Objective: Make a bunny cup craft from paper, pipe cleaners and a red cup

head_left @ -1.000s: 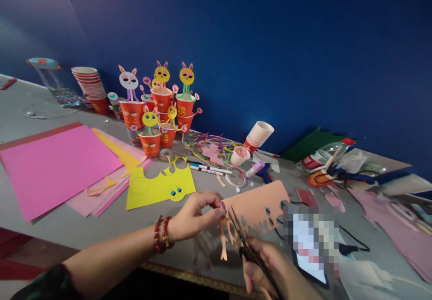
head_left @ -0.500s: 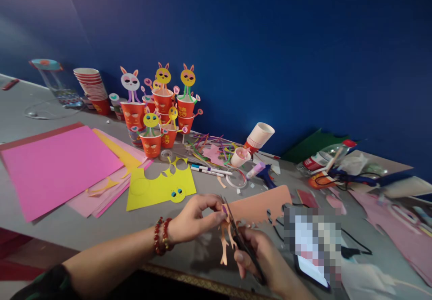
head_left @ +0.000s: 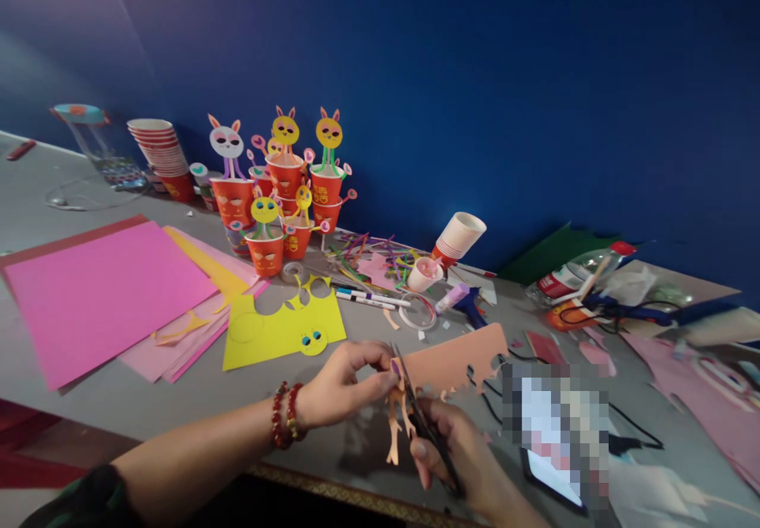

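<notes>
My left hand (head_left: 341, 381), with a red bead bracelet at the wrist, pinches the near corner of a peach paper sheet (head_left: 454, 358) whose lower edge is cut into shapes. My right hand (head_left: 454, 453) grips black scissors (head_left: 416, 409); their blades point up into the paper right beside my left fingertips. A thin cut strip of peach paper hangs below the blades.
Orange paper cups with bunny faces on sticks (head_left: 279, 195) stand at the back. Pink paper (head_left: 100, 290) and yellow paper (head_left: 285, 326) lie at the left. Markers (head_left: 371, 298), a tape ring (head_left: 416, 312), stacked cups (head_left: 460, 237), a bottle (head_left: 570, 275), a phone (head_left: 552, 476) and scraps crowd the right.
My right hand has moved the scissors up and left along the peach paper's edge. The sheet has tilted flatter and its cut edge now shows less.
</notes>
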Demonstrator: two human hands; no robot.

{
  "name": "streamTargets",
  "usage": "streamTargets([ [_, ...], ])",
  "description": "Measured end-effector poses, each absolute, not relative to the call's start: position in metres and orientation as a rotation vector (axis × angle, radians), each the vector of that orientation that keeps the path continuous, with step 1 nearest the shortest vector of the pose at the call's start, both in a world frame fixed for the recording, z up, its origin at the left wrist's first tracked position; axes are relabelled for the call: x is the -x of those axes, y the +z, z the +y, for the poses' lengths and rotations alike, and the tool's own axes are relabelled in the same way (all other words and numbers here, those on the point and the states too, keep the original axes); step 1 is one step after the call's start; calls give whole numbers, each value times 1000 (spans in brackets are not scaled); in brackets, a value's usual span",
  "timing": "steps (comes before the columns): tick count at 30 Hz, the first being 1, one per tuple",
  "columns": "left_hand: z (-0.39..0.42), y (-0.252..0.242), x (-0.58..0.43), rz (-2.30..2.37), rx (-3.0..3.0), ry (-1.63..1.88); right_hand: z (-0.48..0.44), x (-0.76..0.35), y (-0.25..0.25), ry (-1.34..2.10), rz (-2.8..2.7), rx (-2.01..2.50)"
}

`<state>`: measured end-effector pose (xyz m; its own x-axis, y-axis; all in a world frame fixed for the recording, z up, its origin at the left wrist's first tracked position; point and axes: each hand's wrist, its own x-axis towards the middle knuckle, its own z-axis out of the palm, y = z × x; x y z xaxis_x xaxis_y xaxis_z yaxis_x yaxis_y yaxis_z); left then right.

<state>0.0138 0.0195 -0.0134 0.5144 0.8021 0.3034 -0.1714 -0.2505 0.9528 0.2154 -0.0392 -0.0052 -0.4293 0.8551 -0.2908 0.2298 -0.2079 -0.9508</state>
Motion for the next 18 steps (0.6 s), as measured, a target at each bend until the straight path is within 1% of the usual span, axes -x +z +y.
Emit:
streamTargets([
  [18, 19, -14, -14, 558, -1525, 1007, -38, -213, -3, 1623, -1562, 1310],
])
